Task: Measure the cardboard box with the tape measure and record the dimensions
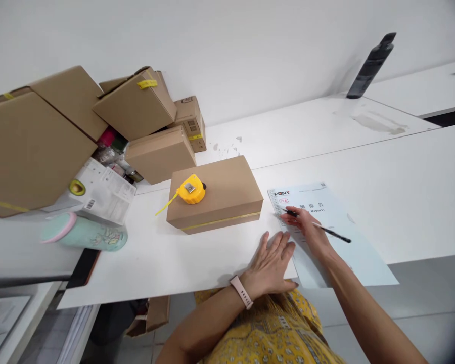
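Note:
In my right hand (pixel 307 225) is a black pen (pixel 337 235), its tip toward the left edge of a printed report (pixel 341 258). The sheets bear a "PONY" heading and overhang the desk's front edge. My left hand (pixel 271 260) lies flat at the desk edge, fingers stretched out, close beside the report's left side. A pale pink band circles that wrist. Left of the papers sits a closed cardboard box (pixel 227 184) with a yellow strip along its side. On top of it rests a yellow tape measure (pixel 191 189), a short length of tape sticking out.
Cardboard boxes (pixel 136 106) are stacked against the wall at the back left. A mint bottle (pixel 94 235) stands near a white printed box (pixel 108 194). At the far right a dark bottle (pixel 371 65) is by the wall. A drawer unit (pixel 34 323) is lower left.

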The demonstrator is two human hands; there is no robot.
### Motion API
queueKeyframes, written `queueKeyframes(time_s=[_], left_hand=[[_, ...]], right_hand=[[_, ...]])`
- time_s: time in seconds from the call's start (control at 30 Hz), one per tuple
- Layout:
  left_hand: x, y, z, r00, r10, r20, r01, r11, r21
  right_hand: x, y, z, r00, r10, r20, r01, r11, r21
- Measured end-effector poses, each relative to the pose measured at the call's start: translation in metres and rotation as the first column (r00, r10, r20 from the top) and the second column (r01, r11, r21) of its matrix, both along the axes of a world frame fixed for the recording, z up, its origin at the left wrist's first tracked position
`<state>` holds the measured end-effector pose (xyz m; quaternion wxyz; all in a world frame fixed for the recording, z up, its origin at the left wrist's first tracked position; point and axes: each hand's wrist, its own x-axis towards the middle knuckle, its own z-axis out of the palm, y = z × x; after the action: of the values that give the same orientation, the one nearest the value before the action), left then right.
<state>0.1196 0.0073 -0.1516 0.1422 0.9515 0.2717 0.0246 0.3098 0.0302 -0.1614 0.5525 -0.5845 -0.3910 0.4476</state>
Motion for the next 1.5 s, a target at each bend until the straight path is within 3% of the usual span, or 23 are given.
queueKeyframes(time_s=[0.1,0.23,0.53,0.67,1.5], left_hand=[[0.002,0.000,-0.003,1.000,0.014,0.002,-0.014,1.000,-0.004],[0.002,-0.001,-0.003,1.000,0.020,0.004,-0.020,1.000,-0.011],[0.003,-0.002,-0.006,0.999,0.044,0.023,-0.043,0.999,-0.011],[0.003,-0.002,-0.007,0.998,0.050,0.024,-0.050,0.999,-0.008],[0.003,-0.003,-0.004,0.999,0.053,0.007,-0.053,0.998,0.017]], right_hand=[[-0.004,-0.001,-0.004,0.992,0.008,0.124,-0.002,0.999,-0.051],[-0.011,-0.004,-0.004,0.962,-0.056,0.266,0.050,0.998,0.027],[-0.009,-0.005,-0.013,0.925,-0.174,0.337,0.174,0.984,0.031],[-0.008,-0.006,-0.014,0.898,-0.168,0.407,0.161,0.986,0.050],[-0.010,-0.006,-0.013,0.889,-0.143,0.435,0.140,0.989,0.037]])
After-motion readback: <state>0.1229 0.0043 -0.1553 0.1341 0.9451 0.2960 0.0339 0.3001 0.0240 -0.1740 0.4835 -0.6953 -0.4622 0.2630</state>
